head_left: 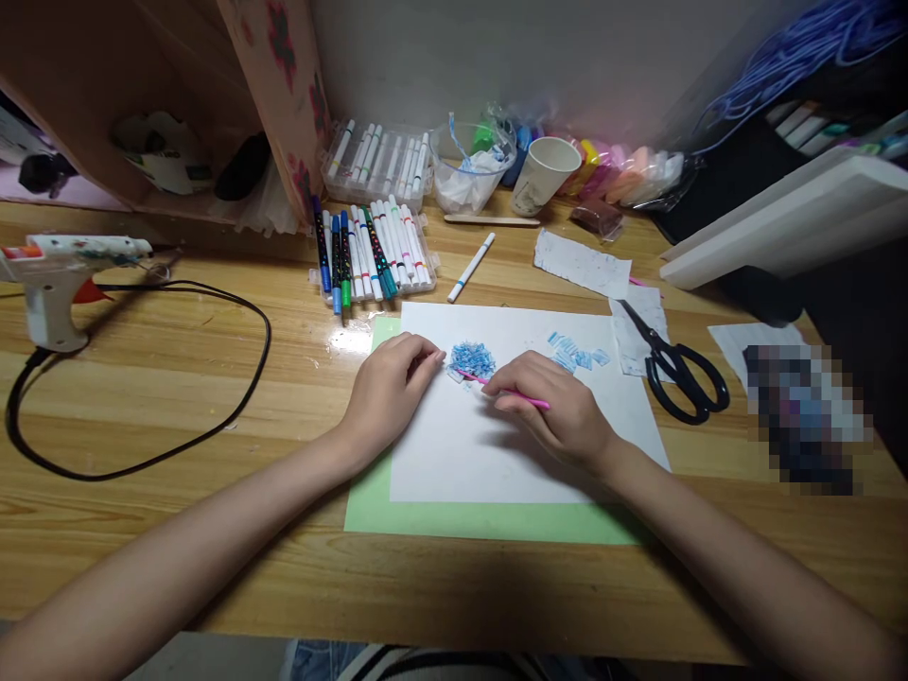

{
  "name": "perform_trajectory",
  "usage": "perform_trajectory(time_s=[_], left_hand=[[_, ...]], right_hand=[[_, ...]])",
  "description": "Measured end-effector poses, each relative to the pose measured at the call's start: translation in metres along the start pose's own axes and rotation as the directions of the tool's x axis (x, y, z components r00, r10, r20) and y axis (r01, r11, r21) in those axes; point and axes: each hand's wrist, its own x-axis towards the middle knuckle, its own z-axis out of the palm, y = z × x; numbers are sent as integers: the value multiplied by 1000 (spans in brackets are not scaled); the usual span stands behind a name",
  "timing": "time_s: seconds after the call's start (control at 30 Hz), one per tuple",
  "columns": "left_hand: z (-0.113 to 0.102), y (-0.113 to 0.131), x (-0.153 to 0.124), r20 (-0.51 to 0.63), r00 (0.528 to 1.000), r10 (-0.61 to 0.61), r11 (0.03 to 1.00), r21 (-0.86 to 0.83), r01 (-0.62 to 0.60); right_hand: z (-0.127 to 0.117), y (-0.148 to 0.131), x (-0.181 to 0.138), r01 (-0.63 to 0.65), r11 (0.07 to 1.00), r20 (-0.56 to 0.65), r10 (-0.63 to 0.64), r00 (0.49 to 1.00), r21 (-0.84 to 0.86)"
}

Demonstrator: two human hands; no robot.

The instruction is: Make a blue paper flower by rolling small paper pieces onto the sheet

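Note:
My right hand (557, 402) is closed round a thin pink stick (533, 401). The stick's tip reaches the lower edge of a fluffy cluster of blue and white paper bits (473, 359). Just left of the cluster, my left hand (393, 383) rests on the paper's edge, thumb and forefinger close together; whatever may be between them is hidden. Under both hands lies a white sheet (454, 454), on top of a green sheet (482, 520). Blue-striped paper pieces (574, 353) lie to the right of the cluster, beyond my right hand.
Black scissors (685, 374) lie right, by torn white strips (582, 263). Markers (375, 246) fill a case at the back, with one loose marker (471, 268) nearby. Behind stand a paper cup (545, 177) and a clear tub (468, 180). A corded glue gun (63, 284) occupies the left.

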Motion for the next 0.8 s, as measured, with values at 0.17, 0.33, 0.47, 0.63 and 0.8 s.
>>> perform_trajectory(time_s=[0.17, 0.33, 0.47, 0.63, 0.8], left_hand=[[1, -1, 0, -5, 1000, 17, 1000, 12, -17], [0, -1, 0, -4, 1000, 23, 1000, 22, -23], [1, -1, 0, -2, 999, 32, 999, 20, -32], [2, -3, 0, -6, 999, 45, 999, 22, -45], [1, -2, 0, 0, 999, 49, 998, 40, -49]], right_hand=[[-17, 2, 36, 55, 996, 206, -41, 978, -64], [-32, 5, 63, 66, 994, 460, -19, 888, -88], [-30, 6, 70, 134, 979, 452, -51, 891, -152], [-17, 3, 69, 190, 945, 313, -101, 944, -266], [-1, 5, 64, 122, 936, 144, -78, 987, -331]])
